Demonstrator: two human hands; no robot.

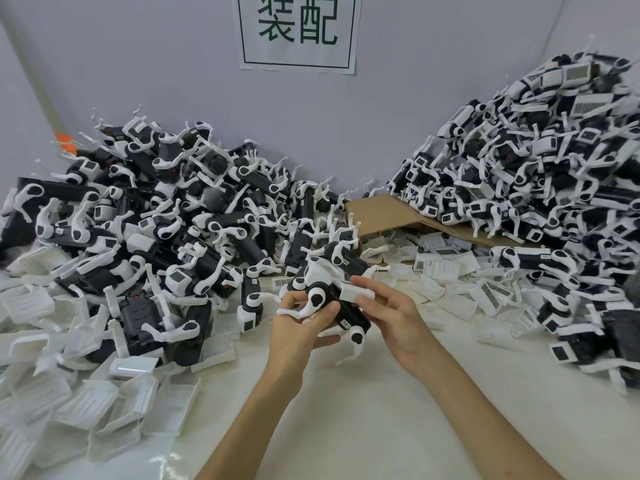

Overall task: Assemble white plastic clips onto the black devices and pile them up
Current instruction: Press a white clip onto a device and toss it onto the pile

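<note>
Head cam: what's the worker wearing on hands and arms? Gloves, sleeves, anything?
Left hand and right hand are both bare: no gloves, rings, watch or bands. No sleeves show; the arms are uncovered to the frame's bottom edge.

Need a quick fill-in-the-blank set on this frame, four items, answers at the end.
1. The left hand and right hand together hold one ____ device.
2. The white clip on it is pinched by the ____ hand.
3. Between the left pile and the right pile lies a brown sheet of ____.
4. The wall sign bears two characters printed in ____.

Missing words: black; right; cardboard; green.
</note>
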